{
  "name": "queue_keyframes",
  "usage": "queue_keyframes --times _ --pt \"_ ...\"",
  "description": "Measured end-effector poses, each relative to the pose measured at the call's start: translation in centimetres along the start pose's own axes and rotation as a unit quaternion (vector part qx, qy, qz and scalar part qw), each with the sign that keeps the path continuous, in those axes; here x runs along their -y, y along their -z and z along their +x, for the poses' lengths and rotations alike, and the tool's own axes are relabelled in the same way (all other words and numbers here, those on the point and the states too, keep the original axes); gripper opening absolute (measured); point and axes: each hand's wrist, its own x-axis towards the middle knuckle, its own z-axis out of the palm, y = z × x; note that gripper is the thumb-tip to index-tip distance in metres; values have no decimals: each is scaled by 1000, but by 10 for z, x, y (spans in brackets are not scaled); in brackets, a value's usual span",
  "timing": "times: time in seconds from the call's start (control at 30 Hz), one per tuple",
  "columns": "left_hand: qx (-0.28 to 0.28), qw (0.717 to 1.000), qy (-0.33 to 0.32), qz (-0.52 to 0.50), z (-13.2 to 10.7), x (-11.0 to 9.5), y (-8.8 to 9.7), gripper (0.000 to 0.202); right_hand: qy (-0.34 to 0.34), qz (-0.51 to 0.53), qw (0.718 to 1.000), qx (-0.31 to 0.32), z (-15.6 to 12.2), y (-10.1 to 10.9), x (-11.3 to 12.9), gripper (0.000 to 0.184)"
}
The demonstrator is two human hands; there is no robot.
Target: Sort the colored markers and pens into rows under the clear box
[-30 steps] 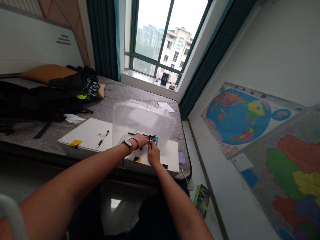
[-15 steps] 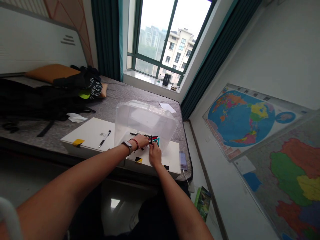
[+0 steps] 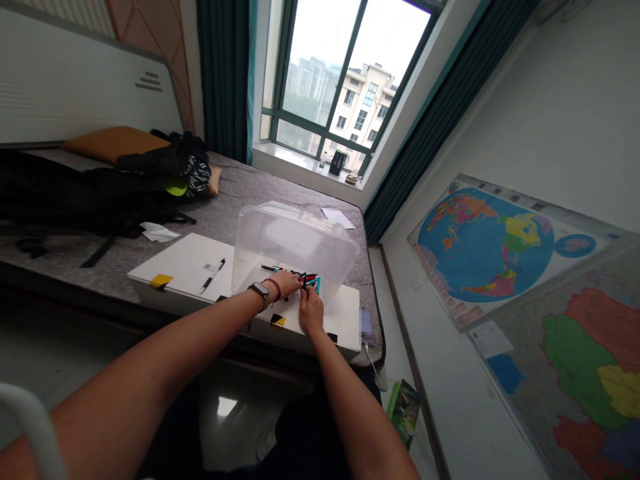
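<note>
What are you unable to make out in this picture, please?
In the head view:
What the left hand holds, if anything: hidden by the hand itself.
How many pen-like items lie by the right hand: they overlap and are too small.
Print on the label on the left white box: too small.
Rest of the black bag: cut off by the left edge.
</note>
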Motion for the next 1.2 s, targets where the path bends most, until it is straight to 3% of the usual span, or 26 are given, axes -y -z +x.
queue_keyframes --times 0.5,1.2 --pt "-19 1000 -10 17 -5 0 1 24 2 -4 1000 -2 0 -2 -2 29" --pt "-47 999 -17 12 1 1 -19 19 -8 -16 1000 -3 0 -3 -2 28"
